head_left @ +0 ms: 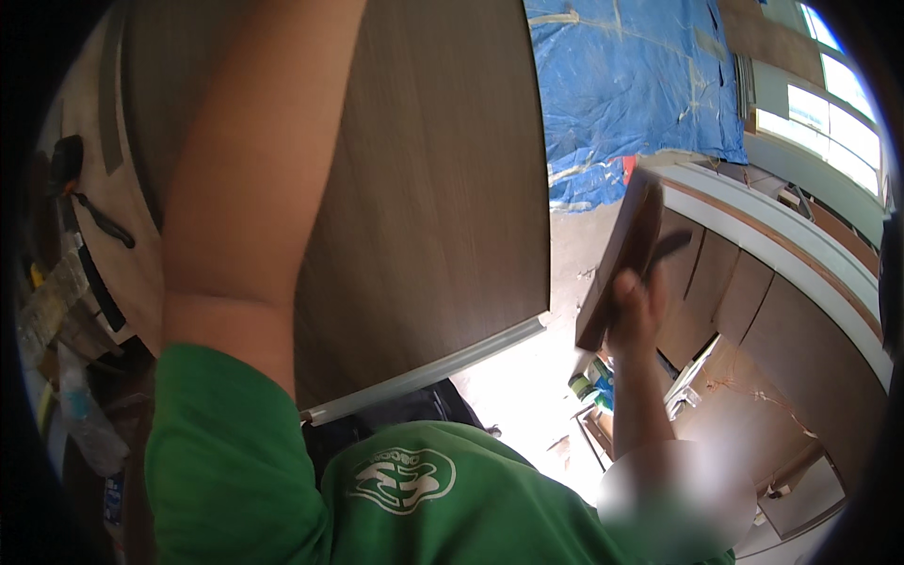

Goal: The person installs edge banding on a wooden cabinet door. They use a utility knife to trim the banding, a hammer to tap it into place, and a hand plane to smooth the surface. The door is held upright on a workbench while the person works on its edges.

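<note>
My right hand (637, 311), at right of centre, is closed on a long, flat, dark brown block (623, 254). A dark piece (670, 247) sticks out beside the block at the fingers; motion blur hides how the two join. My left arm reaches up across a large dark wood-grain panel (433, 188) and leaves by the top edge, so my left hand is out of the picture. A pale metal strip (428, 369) runs along the panel's near edge, close to my body.
Blue plastic sheeting (631, 85) hangs beyond the panel. Brown cabinet fronts (791, 320) with a pale ledge above curve along the right, below a bright window (824, 122). A black tool with orange parts (68, 169) and plastic wrapping (85, 405) are at far left.
</note>
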The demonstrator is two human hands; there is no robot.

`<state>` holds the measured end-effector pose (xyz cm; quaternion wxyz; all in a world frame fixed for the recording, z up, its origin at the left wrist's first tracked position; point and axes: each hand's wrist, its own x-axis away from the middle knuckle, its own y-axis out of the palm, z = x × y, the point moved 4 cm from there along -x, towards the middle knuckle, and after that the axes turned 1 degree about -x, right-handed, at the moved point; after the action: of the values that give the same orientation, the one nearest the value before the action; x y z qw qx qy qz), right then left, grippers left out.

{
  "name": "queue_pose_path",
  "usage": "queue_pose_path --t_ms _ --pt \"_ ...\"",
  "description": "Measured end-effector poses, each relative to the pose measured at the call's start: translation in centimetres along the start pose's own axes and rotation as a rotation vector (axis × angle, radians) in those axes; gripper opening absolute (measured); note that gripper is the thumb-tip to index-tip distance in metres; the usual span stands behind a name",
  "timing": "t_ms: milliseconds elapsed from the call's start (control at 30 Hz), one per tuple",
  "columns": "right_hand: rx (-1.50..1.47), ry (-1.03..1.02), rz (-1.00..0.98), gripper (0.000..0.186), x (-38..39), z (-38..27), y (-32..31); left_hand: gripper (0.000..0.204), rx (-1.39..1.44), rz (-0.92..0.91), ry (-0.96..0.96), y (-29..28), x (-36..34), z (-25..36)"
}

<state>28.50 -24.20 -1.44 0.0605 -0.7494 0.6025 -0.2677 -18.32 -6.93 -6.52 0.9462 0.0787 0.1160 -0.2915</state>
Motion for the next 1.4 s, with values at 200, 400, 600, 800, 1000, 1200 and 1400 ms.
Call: queue_pose_path --t_ms 200,400,600,800,1000,1200,1400 --pt "-0.471 0.025 -0.337 0.050 -20.3 -11.1 12.4 0.043 -0.154 0.021 -0.045 -1.9 0.2 0.7" --pt "-0.012 -0.307 -0.213 0.055 -39.3 -22.2 20.3 0.035 0.056 0.054 -0.128 1.0 1.2 1.0" --pt "0.415 -0.375 -0.029 0.063 -47.4 -29.3 29.3 0.034 0.066 0.074 -0.150 -0.2 1.3 1.0" --pt "0.694 -0.627 0.091 0.064 -50.9 -34.2 34.3 0.029 -0.007 0.116 -0.111 -0.5 1.2 1.3" --pt "0.858 -0.601 0.151 0.066 -53.8 -36.7 34.9 0.021 0.018 0.128 -0.090 -0.3 1.2 1.8" --pt "0.749 -0.617 0.005 0.057 -51.4 -34.9 35.0 0.020 0.011 0.147 -0.064 -0.3 1.3 0.9" --pt "0.844 -0.613 0.101 0.057 -46.0 -32.6 31.3 0.031 0.033 0.183 -0.027 0.2 1.0 0.4"
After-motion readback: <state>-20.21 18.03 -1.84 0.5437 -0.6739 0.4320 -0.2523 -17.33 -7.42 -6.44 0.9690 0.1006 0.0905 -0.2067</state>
